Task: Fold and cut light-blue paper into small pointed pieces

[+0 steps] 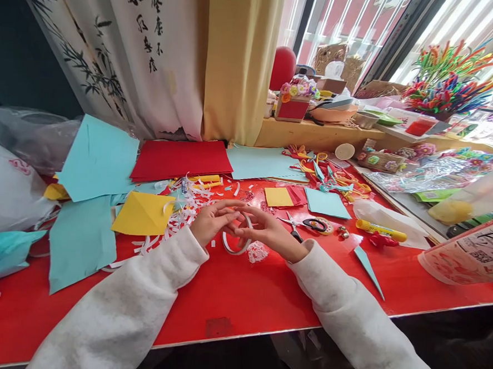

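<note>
Grey fleece sleeves [109, 310] lie nearest the camera, converging from both sides over the glossy red tabletop [260, 302], so the two hands meet in front of the person. At far left, large sheets of light blue paper [84, 241] overlap, with a creased yellow paper square [144, 214] beside them, off to the side of the hands. Next come curly white paper strips [181, 217], scattered behind the left forearm.

The left hand [211, 221] curls inward, fingers bent together at the upper side of a thin white ring [236, 253]; its fingertips overlap those of the other hand, so I cannot tell how firmly they grip. The ring sits between the hands, tilted up on edge, which leaves its opening facing the person and its rim within reach from either side. The right hand [274, 233] seems to pinch that rim between thumb and forefinger, likely steadying the ring, with the other fingers loosely bent.

Just right of it, black-handled scissors [314, 225] lie with their blades parted, near enough to reach easily. Farther right rest a yellow glue stick [380, 230] and a narrow blue paper cone [369, 271], both apart from the right hand.
</note>
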`<state>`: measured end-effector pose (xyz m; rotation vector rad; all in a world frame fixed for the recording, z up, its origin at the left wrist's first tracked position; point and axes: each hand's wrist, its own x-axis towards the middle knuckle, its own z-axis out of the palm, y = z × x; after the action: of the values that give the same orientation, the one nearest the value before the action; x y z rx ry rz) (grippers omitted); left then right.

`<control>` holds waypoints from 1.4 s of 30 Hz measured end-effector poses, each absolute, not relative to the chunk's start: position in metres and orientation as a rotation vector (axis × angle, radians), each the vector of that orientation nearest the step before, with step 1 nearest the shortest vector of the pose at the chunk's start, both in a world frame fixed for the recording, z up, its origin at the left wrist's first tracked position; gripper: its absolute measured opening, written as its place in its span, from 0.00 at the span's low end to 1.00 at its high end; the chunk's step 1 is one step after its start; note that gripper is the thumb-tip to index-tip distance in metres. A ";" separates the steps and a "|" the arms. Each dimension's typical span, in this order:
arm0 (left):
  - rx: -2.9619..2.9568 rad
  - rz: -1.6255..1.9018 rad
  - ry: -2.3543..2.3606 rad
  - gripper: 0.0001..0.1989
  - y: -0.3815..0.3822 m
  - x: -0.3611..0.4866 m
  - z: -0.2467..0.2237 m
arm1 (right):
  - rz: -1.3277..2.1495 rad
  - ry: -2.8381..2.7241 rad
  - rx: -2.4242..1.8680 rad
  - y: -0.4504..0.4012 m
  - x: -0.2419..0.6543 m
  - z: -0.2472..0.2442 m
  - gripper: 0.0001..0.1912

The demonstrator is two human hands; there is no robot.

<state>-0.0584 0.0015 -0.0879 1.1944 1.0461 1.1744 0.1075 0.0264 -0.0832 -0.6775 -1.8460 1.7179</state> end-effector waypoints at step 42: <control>2.381 0.646 2.593 0.16 0.016 -0.134 -0.078 | 0.132 -2.091 -1.175 0.039 0.127 -0.080 0.16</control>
<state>-0.1340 0.0161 -0.0782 2.3810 2.5931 0.6457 0.1273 0.0385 -0.0798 -1.1753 -2.0913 0.1316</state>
